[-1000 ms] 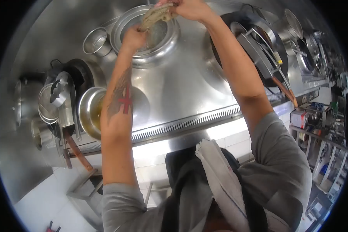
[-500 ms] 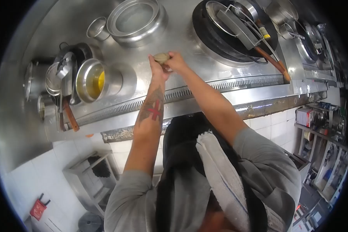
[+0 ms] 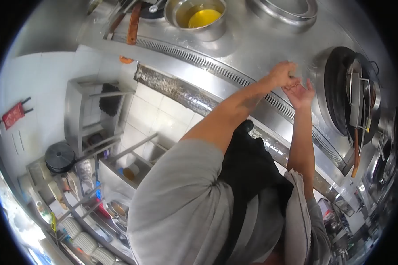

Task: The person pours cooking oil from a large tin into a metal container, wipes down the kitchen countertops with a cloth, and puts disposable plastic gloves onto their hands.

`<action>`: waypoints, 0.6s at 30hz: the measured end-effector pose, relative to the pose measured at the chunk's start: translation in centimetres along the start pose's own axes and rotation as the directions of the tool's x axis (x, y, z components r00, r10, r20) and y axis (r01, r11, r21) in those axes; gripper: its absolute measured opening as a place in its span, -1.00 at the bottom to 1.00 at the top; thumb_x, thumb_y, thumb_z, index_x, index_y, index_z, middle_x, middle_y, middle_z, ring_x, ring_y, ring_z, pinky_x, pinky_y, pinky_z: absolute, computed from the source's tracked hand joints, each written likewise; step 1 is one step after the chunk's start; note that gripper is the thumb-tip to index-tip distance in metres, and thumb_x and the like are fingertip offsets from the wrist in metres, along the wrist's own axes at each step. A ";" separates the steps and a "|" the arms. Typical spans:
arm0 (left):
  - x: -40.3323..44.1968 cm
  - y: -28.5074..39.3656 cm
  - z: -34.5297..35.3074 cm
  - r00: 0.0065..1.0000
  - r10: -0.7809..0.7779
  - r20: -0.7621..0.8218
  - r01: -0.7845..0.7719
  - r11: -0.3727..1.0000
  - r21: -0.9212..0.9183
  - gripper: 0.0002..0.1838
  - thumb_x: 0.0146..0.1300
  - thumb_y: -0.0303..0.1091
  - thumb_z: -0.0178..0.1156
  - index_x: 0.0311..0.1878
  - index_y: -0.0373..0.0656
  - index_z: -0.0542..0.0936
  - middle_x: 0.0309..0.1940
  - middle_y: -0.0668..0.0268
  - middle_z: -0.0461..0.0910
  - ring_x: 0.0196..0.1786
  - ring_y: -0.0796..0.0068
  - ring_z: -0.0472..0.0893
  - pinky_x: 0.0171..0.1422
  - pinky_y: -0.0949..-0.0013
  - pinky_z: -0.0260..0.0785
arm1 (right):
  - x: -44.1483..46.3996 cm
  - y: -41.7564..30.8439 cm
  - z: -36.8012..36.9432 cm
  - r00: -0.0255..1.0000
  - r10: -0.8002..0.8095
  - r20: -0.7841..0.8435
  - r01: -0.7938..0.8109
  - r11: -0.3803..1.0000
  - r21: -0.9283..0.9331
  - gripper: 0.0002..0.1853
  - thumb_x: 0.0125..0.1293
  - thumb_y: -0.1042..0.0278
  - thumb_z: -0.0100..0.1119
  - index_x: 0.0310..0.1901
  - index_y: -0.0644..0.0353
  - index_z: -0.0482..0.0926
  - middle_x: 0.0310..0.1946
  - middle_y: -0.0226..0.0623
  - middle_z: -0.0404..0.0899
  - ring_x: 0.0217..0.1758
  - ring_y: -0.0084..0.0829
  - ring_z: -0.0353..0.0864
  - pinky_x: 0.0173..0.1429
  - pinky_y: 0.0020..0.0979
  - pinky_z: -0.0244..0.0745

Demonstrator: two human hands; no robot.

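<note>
Since half a second ago, the left hand [image 3: 284, 75] and the right hand [image 3: 300, 93] have shifted from the middle of the frame to right of centre, as the view swung round. Left fingers are bent inward, close against the fingers of the right, which stand loosely spread with the palm showing. Whether the pale bundle seen between them earlier is tucked inside, I cannot tell. Both hands hover over the steel counter [image 3: 261, 51], near its slotted strip [image 3: 181, 54]. Close by, at the right of the frame, sits a black wok [image 3: 336, 90], with a wooden-handled tool [image 3: 355, 106] lying across it. Farther out, a wide metal vessel [image 3: 292, 21] stands at upper right, and a pot [image 3: 213, 33] of yellow liquid [image 3: 204, 18] at upper centre.
</note>
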State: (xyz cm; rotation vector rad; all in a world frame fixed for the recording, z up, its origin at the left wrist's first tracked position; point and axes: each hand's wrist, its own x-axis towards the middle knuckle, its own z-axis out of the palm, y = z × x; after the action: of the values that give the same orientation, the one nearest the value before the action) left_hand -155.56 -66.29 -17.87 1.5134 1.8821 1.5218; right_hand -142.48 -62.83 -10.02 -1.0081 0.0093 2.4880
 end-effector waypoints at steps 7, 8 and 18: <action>5.3 1.7 -1.7 0.995 -0.088 -0.035 0.088 0.996 -0.007 -0.53 0.20 0.07 0.37 -0.12 -0.19 0.68 -0.23 0.11 0.70 -0.17 0.11 0.68 -0.04 0.11 0.53 | -0.4 -1.8 -2.8 0.998 0.033 0.047 -0.021 0.973 -0.231 -0.06 0.38 -0.23 0.16 0.50 0.33 0.06 0.49 0.13 0.10 0.58 0.14 0.06 0.56 0.14 0.13; 6.7 4.2 -3.8 0.949 -0.198 0.244 0.237 0.961 -0.140 -0.55 0.23 0.05 0.36 -0.11 -0.19 0.70 -0.21 0.15 0.71 -0.17 0.21 0.68 -0.06 0.15 0.53 | -0.5 -2.1 -2.3 0.967 0.168 0.193 -0.150 0.983 -0.107 0.00 0.32 -0.26 0.25 0.51 0.30 0.04 0.50 0.13 0.08 0.59 0.14 0.04 0.57 0.16 0.13; 7.1 5.0 -2.1 0.567 -0.140 0.812 0.642 0.692 -0.329 -0.67 0.34 -0.43 0.14 0.13 -0.05 0.70 -0.24 0.19 0.69 -0.22 0.40 0.60 -0.17 0.24 0.50 | 5.8 -6.6 -7.2 0.899 0.232 0.370 -0.037 0.884 -0.465 -0.16 0.28 0.07 0.41 0.45 0.16 0.14 0.39 0.04 0.25 0.13 -0.20 0.51 -0.19 -0.59 0.59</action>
State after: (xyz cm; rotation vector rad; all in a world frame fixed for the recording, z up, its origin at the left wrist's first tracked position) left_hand -157.30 -62.06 -10.22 1.0078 0.9958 0.8948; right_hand -138.60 -55.77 -18.07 -0.6212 -0.6819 2.8624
